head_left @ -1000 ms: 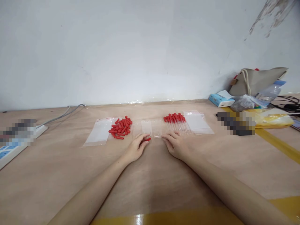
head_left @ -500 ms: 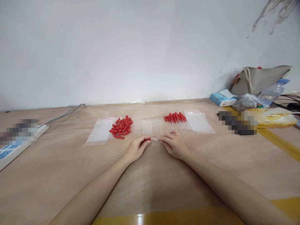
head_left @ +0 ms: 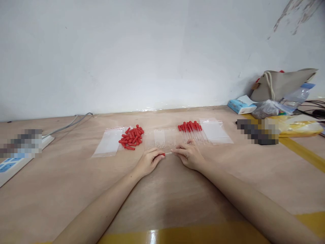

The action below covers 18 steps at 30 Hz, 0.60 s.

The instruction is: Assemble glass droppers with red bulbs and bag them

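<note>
My left hand (head_left: pixel 149 161) is closed round a red rubber dropper bulb (head_left: pixel 163 154), with only the bulb's end showing past the fingertips. Pinched in my right hand (head_left: pixel 188 155) is a thin glass dropper tube (head_left: pixel 168 153), which spans the gap and meets the bulb. Behind my left hand lies a pile of loose red bulbs (head_left: pixel 131 137). Several bare glass tubes (head_left: pixel 159 138) lie in a row beyond both hands. Past my right hand, a row of droppers with red bulbs fitted (head_left: pixel 191 128) rests on the table.
Clear zip bags lie at left (head_left: pixel 106 144) and right (head_left: pixel 217 131). A power strip (head_left: pixel 27 159) with a grey cable is far left. At right are a blue tissue pack (head_left: pixel 241 105), a dark blurred object (head_left: pixel 256 132), a yellow packet (head_left: pixel 294 128) and a grey bag (head_left: pixel 286 86).
The bulb and the tube have shifted slightly towards me and right, and less of the bulb shows inside my left grip. Both hands keep their hold.
</note>
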### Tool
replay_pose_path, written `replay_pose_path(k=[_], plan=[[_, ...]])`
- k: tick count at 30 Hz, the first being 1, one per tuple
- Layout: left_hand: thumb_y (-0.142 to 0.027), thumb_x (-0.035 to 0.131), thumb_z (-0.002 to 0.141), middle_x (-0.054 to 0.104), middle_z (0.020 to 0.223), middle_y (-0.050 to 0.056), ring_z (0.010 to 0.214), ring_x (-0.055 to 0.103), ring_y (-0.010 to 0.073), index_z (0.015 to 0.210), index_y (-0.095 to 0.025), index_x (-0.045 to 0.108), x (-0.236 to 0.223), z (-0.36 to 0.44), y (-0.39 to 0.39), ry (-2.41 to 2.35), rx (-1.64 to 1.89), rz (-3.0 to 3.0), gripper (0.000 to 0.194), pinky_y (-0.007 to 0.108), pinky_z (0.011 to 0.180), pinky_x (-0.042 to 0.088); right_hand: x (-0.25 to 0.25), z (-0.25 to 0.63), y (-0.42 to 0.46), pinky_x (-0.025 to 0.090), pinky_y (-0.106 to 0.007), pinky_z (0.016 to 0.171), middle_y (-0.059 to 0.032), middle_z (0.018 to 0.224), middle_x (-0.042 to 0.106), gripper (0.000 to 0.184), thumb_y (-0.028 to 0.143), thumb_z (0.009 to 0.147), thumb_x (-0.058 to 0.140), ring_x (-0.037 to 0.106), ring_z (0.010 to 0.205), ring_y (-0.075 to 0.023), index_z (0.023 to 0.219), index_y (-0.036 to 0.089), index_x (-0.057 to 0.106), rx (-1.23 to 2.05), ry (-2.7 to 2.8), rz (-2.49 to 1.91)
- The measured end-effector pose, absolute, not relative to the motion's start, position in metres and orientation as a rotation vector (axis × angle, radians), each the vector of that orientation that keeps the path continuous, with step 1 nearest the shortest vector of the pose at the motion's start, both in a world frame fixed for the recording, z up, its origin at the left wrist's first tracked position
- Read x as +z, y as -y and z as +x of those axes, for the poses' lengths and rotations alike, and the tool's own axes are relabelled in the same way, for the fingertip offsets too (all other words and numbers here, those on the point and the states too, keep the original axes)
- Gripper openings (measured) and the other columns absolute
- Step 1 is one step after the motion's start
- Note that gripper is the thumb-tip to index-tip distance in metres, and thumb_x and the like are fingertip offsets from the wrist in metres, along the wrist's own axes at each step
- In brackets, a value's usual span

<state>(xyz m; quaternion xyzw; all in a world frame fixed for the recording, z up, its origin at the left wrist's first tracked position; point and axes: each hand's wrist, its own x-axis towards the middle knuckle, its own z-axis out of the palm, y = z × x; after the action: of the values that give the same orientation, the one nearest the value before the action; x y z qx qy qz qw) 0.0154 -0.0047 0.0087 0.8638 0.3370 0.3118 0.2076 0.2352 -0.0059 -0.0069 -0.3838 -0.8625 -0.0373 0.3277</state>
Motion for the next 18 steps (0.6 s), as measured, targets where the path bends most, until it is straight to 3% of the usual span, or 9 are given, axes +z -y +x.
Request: replay_pose_path(k=[18], plan=[[-0.025,0.041,0.088,0.052,0.075,0.003,0.069,0.05,0.0125,0.086,-0.016,0.057,0.004,0.014,0.005,-0.903,0.746,2.608,0.019,0.024,0.064,0.04,-0.004,0.222,0.013,0.018,-0.03,0.068,-0.0005,0.069,0.058,0.021,0.02,0.084,0.04,0.043,0.059,-0.0098,0.075,0.017,0.058,-0.147,2.395,-1.082]])
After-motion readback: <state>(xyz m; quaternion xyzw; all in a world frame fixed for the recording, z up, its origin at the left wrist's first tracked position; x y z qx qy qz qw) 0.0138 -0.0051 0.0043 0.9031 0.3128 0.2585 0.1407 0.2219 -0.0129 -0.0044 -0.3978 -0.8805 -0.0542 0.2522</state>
